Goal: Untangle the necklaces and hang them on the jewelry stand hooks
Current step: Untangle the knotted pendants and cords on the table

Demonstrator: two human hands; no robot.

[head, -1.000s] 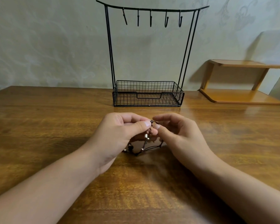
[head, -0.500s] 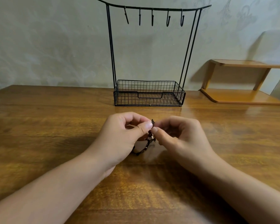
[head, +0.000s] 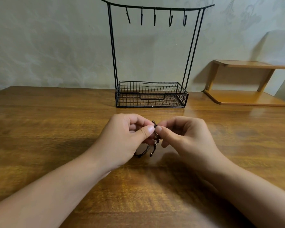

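Observation:
A small tangle of dark corded necklaces (head: 153, 145) with a few beads hangs between my two hands above the wooden table (head: 56, 129). My left hand (head: 127, 139) pinches the top of the tangle between thumb and forefinger. My right hand (head: 184, 137) pinches the same spot from the other side, thumb tips almost touching. Loose cord ends dangle below my fingers down to the table. The black wire jewelry stand (head: 152, 51) rises behind my hands against the wall, with several bare hooks (head: 155, 17) along its top bar.
The stand's base is a wire mesh basket (head: 151, 94) with nothing in it. A low two-level wooden shelf (head: 247, 83) sits at the back right corner by the wall.
Both hands have lifted the tangle higher off the table and drawn closer together. The cords that lay spread on the wood now hang bunched under my fingers.

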